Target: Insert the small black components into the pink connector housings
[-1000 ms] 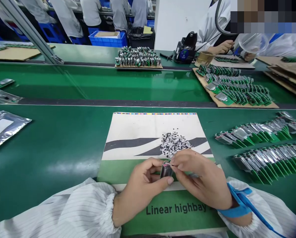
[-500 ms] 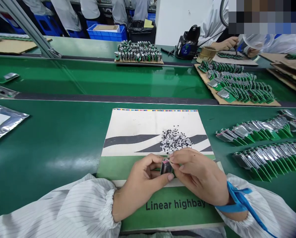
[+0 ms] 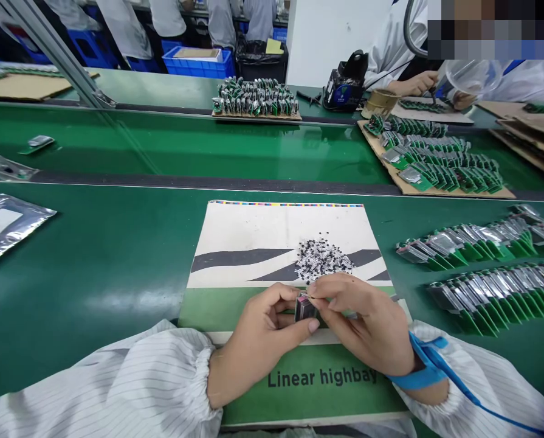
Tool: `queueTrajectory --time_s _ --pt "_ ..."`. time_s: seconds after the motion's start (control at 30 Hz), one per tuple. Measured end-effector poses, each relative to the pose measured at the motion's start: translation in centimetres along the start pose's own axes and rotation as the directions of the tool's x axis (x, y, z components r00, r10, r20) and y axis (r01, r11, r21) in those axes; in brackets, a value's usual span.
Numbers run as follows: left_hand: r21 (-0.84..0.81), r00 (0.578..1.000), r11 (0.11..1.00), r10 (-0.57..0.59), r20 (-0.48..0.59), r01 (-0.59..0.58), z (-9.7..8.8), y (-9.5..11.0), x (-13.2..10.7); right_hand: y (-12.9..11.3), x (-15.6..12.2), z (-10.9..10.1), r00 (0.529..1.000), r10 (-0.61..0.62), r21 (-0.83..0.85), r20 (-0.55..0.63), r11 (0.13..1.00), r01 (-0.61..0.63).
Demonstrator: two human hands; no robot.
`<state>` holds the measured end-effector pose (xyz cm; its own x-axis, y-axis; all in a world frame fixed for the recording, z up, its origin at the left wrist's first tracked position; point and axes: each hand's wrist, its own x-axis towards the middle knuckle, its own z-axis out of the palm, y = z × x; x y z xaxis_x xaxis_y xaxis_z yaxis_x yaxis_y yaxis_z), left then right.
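My left hand (image 3: pixel 262 340) is closed around a small dark boxy module (image 3: pixel 304 308), thumb below and fingers behind it. My right hand (image 3: pixel 363 319) pinches at the module's top edge with thumb and forefinger; what it pinches is too small to name. Both hands rest over a printed card (image 3: pixel 262 243) lying on the green bench. A heap of tiny black and silver parts (image 3: pixel 323 260) sits on the card just beyond my fingers. A blue strap (image 3: pixel 417 371) wraps my right wrist.
Two rows of green circuit boards (image 3: pixel 485 267) lie at the right. More boards on cardboard (image 3: pixel 436 161) and a far tray (image 3: pixel 253 100) sit beyond the conveyor belt (image 3: pixel 185 149). Silver bags (image 3: pixel 2 225) lie at left. A person's hands (image 3: pixel 413 82) work at the back right.
My hands have stayed on the module with only slight finger shifts. A small board on the conveyor at the far left has drifted to the right.
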<state>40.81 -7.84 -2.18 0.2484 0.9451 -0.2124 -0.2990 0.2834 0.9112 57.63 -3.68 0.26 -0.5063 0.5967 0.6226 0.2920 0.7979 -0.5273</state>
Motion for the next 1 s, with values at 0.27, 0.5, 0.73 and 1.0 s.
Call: queueTrajectory --time_s 0.27,0.5,0.73,1.0 --pt "0.007 0.999 0.999 -0.042 -0.024 0.042 0.16 0.29 0.11 -0.09 -0.4 0.33 0.982 0.186 0.152 -0.022 0.972 -0.181" --pt "0.02 0.998 0.998 -0.054 -0.042 0.055 0.16 0.37 0.11 -0.26 -0.6 0.76 0.961 0.273 0.262 -0.046 0.931 -0.252" --pt "0.005 0.998 0.999 -0.049 -0.027 0.05 0.06 0.27 0.08 -0.24 -0.31 0.69 0.98 0.196 0.159 -0.034 0.969 -0.189" --pt "-0.063 1.0 0.998 -0.02 0.002 0.02 0.07 0.2 0.07 -0.13 -0.88 0.73 0.97 0.242 0.335 -0.027 0.916 -0.219"
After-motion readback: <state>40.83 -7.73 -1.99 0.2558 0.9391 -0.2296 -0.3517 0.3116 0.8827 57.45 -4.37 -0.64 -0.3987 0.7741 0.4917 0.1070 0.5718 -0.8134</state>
